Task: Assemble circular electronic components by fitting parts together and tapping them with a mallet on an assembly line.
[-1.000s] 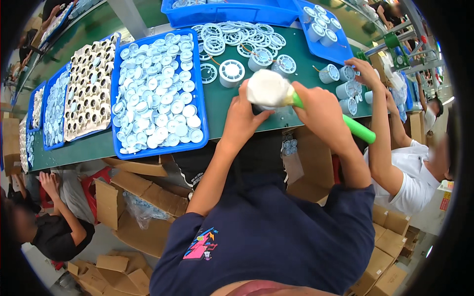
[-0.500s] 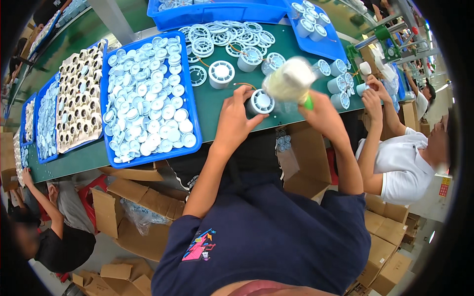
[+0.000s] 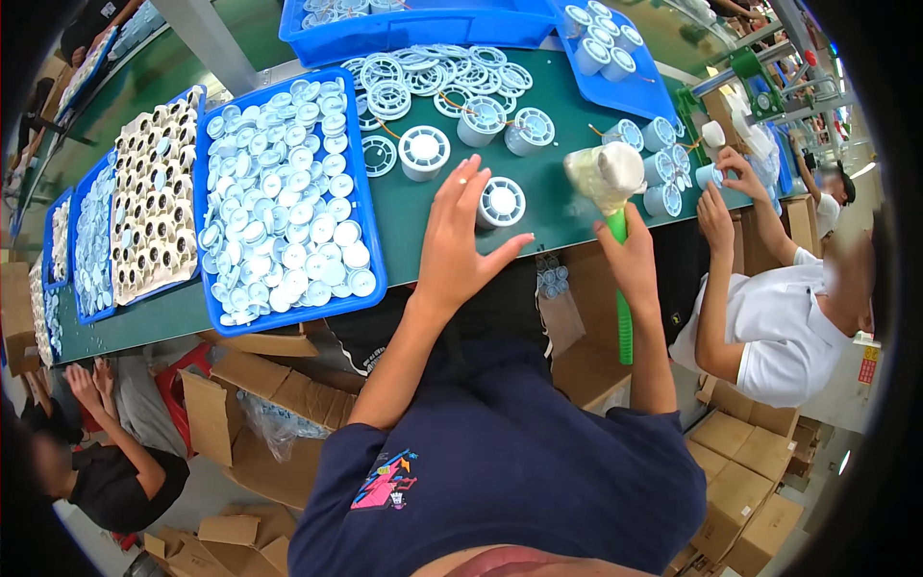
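Note:
My left hand (image 3: 460,236) is open, thumb and fingers spread around the left side of a pale blue cylindrical housing (image 3: 501,202) with a round slotted top. Whether the fingertips touch it I cannot tell. My right hand (image 3: 631,258) is wrapped round the green handle of a mallet (image 3: 624,322). Its whitish, wrapped-looking head (image 3: 604,176) is up over the table, right of the housing. Beyond my left hand stands another housing (image 3: 424,152) with a white center. Two more housings with orange wires, one of them a wired housing (image 3: 530,131), stand farther back.
A blue tray (image 3: 377,279) of pale blue caps lies left, beside a tray of dark-holed parts (image 3: 154,192). Flat slotted rings (image 3: 389,99) are heaped at the back. More housings (image 3: 661,199) stand right, near a co-worker's hands (image 3: 721,197). A cardboard box (image 3: 586,370) is below the table edge.
The mallet has moved right and away from the housing, its handle now pointing toward me. My left hand has loosened from the housing, its fingers spreading.

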{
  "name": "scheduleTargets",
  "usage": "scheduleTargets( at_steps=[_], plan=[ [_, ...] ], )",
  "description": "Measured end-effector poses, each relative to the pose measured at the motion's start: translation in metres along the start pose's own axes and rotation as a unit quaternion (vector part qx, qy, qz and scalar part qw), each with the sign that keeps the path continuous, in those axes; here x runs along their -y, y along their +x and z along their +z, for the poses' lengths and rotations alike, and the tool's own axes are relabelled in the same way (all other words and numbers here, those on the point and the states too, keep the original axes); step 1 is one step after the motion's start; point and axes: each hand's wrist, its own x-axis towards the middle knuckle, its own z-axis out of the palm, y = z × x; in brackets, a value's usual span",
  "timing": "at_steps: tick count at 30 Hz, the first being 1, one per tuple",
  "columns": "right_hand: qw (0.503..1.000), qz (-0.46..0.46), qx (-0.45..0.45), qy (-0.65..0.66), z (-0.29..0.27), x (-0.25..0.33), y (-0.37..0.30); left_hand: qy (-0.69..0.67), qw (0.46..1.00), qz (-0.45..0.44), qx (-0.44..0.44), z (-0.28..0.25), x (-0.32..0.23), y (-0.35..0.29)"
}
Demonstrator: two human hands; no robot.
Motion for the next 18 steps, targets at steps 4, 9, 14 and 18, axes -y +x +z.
scheduleTargets(
  at_steps=[4,9,14,18],
  plan=[
    [0.995,-0.042,-0.087,0.038,0.022,-0.010,0.003,0.024,0.995,0.048,-0.085,-0.003,0.000,-0.004],
    [0.996,0.002,-0.073,0.053,0.036,-0.001,0.017,-0.001,0.985,0.159,-0.072,-0.005,-0.009,-0.008],
    [0.958,-0.178,-0.206,-0.088,0.043,0.012,0.039,-0.106,0.972,0.087,0.191,0.033,-0.021,-0.010],
    [0.927,-0.332,-0.173,-0.035,0.045,0.074,0.064,-0.034,0.988,-0.012,0.152,0.042,-0.020,-0.012]
  ],
)
